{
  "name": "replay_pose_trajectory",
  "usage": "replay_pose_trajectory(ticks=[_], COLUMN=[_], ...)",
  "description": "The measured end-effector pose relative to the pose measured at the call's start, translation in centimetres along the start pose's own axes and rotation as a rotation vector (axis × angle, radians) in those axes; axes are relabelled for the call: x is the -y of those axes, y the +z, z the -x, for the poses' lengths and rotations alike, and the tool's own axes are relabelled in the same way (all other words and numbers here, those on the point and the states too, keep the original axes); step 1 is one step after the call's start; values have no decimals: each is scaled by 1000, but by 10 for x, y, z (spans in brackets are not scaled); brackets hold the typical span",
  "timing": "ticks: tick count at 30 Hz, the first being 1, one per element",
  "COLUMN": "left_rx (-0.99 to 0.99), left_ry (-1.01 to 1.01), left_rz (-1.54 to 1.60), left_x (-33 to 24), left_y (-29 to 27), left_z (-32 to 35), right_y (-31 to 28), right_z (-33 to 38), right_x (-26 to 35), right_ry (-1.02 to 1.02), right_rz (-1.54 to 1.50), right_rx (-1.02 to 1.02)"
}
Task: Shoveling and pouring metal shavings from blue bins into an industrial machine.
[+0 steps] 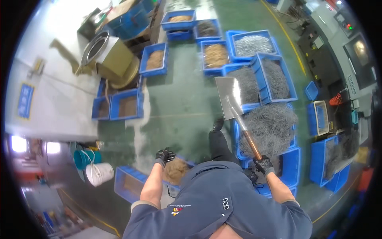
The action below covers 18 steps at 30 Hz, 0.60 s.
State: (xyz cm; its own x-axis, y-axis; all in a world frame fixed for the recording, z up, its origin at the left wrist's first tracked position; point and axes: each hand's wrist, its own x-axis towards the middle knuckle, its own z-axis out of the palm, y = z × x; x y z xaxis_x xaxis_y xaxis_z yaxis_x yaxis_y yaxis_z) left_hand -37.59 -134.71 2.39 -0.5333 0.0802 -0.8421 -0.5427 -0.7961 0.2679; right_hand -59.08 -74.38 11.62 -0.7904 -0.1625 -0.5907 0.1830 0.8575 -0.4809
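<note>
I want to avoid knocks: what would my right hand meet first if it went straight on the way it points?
Probably the heap of grey shavings ahead of the right hand, which grips the wooden shovel handle; depth is unclear, so it might pass above.

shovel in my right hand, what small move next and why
Perhaps bring the left hand over to the shovel's wooden handle: only the right hand grips it, near the end away from the blade, and the left looks empty.

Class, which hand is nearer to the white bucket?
Left. The left hand is right of the white bucket; the right hand, gripping the shovel, is farther right.
</note>
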Motion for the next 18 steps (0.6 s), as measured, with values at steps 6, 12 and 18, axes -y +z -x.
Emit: replay_pose_trajectory(ticks=[6,12,18], left_rx=[-228,303,517], left_ry=[335,484,-184], left_rz=[-722,-1049,-802], left_x=[-126,-220,-212], left_y=[163,419,596], left_z=[-68,-126,-224], right_y=[-17,-83,-105], right_z=[-71,-93,-91], right_x=[83,145,176], right_ry=[21,271,385], right_rz=[331,105,118], right_rx=[-379,-334,-438])
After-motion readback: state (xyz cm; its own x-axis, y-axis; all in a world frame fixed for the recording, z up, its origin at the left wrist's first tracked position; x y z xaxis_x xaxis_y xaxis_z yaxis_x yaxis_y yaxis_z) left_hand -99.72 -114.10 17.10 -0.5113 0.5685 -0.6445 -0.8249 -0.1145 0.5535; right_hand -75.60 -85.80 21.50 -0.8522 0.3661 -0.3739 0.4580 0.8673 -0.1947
